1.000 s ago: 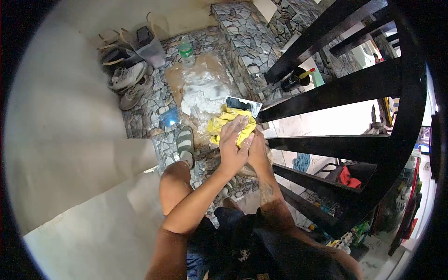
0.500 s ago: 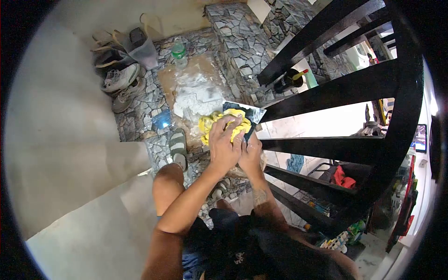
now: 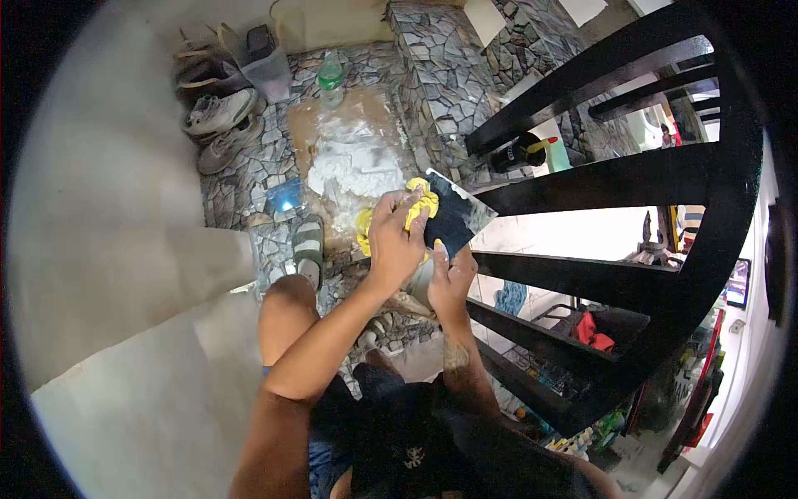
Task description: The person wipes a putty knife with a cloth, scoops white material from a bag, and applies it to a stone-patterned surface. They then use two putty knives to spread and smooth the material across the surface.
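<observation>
While pressed to the trowel blade (image 3: 453, 218), left hand (image 3: 392, 241) closed on yellow rag (image 3: 413, 206); right hand (image 3: 450, 279) seemingly gripping its handle.

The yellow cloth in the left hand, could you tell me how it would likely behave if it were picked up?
The yellow cloth looks floppy: it bunches in folds under the left hand against the flat blade. It is probably light and would drape rather than hold shape. It seems unlikely to slip or roll.
</observation>
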The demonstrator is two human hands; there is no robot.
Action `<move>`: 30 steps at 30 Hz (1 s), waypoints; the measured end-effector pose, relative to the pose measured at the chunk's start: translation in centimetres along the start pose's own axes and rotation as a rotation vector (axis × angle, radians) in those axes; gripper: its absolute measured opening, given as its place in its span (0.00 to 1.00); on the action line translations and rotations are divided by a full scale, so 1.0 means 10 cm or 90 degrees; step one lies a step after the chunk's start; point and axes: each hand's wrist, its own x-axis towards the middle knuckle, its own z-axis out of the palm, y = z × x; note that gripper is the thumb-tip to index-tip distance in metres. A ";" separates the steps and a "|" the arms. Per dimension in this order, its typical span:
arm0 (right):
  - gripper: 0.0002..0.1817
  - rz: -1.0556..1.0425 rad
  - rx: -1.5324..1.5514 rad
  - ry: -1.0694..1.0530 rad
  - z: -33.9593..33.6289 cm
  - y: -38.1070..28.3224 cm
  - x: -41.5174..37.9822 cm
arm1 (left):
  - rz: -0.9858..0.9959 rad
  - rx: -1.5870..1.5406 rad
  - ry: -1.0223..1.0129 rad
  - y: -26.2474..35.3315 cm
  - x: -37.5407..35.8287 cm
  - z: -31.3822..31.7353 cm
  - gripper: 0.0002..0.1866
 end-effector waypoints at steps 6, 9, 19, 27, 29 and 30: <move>0.12 -0.068 0.091 0.044 0.03 -0.08 0.06 | -0.107 -0.029 0.008 -0.05 0.04 0.00 0.12; 0.13 -0.007 -0.040 -0.043 -0.05 -0.08 -0.02 | -0.149 -0.013 0.001 -0.06 0.05 -0.02 0.11; 0.09 0.083 0.266 0.061 -0.10 -0.29 -0.01 | -0.225 -0.125 0.044 -0.23 0.13 -0.01 0.08; 0.07 0.260 0.645 0.143 -0.03 0.21 0.25 | -0.308 -0.340 -0.302 -0.17 0.12 -0.09 0.05; 0.08 0.189 0.599 0.190 0.06 0.11 0.33 | -0.430 -0.444 -0.296 -0.03 0.13 -0.11 0.04; 0.10 0.192 0.566 0.160 0.07 0.09 0.32 | -0.463 -0.476 -0.282 -0.02 0.14 -0.11 0.04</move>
